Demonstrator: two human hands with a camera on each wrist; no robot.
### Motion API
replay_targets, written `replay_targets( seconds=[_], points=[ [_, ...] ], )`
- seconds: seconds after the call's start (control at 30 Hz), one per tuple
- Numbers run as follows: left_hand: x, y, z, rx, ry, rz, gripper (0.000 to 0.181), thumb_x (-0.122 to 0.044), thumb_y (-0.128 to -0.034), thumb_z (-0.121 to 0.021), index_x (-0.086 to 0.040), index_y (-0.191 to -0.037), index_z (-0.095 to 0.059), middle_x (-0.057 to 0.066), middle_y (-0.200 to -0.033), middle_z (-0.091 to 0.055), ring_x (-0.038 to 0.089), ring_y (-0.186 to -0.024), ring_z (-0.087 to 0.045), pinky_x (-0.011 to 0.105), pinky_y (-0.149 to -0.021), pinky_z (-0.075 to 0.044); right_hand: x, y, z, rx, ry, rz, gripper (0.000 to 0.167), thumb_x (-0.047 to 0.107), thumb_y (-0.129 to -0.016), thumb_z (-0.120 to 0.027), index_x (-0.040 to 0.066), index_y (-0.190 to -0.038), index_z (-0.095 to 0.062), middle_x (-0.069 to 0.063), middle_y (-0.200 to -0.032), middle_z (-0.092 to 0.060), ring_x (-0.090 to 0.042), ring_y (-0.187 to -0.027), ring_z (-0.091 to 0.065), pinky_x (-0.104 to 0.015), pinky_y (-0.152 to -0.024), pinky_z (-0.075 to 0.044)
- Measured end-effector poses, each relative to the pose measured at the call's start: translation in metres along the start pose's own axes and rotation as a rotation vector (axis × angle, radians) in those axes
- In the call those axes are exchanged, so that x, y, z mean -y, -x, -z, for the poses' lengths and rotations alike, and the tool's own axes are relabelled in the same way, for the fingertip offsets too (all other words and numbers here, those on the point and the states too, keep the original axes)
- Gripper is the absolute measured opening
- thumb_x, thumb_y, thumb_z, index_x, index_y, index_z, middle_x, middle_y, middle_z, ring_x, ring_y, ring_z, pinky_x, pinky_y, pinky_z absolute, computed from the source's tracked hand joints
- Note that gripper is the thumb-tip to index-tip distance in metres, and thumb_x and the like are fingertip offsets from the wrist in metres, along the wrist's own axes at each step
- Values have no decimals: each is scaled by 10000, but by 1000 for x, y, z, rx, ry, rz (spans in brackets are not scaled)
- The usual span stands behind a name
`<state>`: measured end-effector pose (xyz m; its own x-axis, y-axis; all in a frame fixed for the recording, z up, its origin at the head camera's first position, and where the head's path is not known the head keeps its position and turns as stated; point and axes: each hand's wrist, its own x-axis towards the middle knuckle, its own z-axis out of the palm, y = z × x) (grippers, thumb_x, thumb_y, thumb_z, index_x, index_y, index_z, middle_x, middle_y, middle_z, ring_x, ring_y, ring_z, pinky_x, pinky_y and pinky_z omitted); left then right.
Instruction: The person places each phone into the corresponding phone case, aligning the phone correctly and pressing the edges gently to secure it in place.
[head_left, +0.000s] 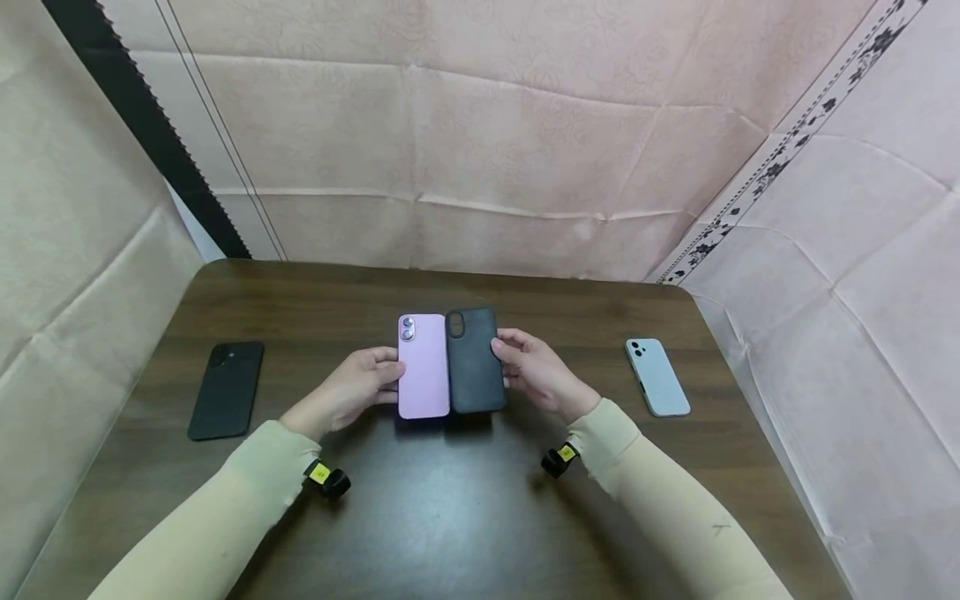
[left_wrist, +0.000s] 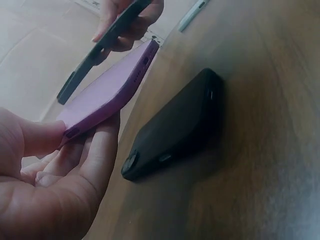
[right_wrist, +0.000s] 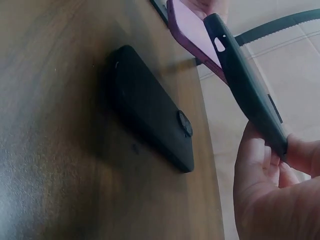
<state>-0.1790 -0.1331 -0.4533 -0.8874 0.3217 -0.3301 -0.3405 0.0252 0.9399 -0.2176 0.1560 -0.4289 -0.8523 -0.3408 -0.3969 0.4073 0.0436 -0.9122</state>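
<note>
Purple phone (head_left: 423,367) is held up off the desk (head_left: 420,533), about mid-width, camera end toward the far edge. Left hand (head_left: 352,387): grip clamped on its left side, thumb over the back, fingers underneath, wrist angled inward. Right hand (head_left: 542,373) mirrors it: grip clamped on the right side of a dark case (head_left: 476,362), thumb on the back face. Phone and case are side by side; can't quite tell from these angles if they touch.

Black phone (left_wrist: 172,127) lies flat on the desk below the pair, covered in the head view. Second black phone (head_left: 227,390) is near the left edge, light blue phone (head_left: 658,377) near the right edge, both well apart from the hands.

Room: strip of desk up to the far edge, gaps out to both side phones, widest stretch between the forearms toward the near side. Far corners rounded, well apart from either hand.
</note>
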Motion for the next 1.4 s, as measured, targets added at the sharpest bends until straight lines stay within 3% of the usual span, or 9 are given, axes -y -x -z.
replay_targets(
  seconds=[0.13,0.4,0.67,1.17,1.4],
  points=[
    [-2,0,-4,16,0,6,349,-124,-1019,-494,-3,-1346,-481,181,-1216,-608,288,-1038,-618,409,-872,-533,-3,-2,-3,-24,10,-8,365,239,-976,-599,122,-1315,-530,-118,-1045,-656,-221,-832,-645,-351,-748,-544],
    [-2,-1,-9,69,44,-25,346,-133,-1019,-500,9,-1334,-481,196,-1203,-610,290,-1018,-626,420,-871,-533,-4,-1,-9,-147,176,-3,342,273,-907,-697,95,-1192,-639,-123,-1044,-679,-241,-869,-666,-379,-772,-570],
    [1,-2,-14,93,101,-51,320,-119,-1018,-498,8,-1312,-485,187,-1207,-620,283,-1022,-631,429,-873,-530,-1,0,-14,-92,175,-4,332,247,-895,-708,72,-1169,-641,-149,-1045,-682,-284,-873,-685,-402,-770,-570],
    [1,-2,-20,112,93,-54,328,-125,-1036,-453,-10,-1342,-489,167,-1237,-619,270,-1034,-628,422,-887,-524,-3,-2,-23,-70,149,28,297,176,-895,-710,31,-1142,-632,-163,-1033,-673,-288,-867,-692,-416,-761,-570],
    [3,-5,-23,163,120,-83,372,-92,-1046,-408,14,-1402,-406,201,-1251,-606,274,-1006,-649,438,-897,-516,-1,1,-26,-40,153,29,338,207,-889,-717,40,-1169,-627,-159,-1053,-672,-293,-891,-690,-446,-798,-555]
  ],
)
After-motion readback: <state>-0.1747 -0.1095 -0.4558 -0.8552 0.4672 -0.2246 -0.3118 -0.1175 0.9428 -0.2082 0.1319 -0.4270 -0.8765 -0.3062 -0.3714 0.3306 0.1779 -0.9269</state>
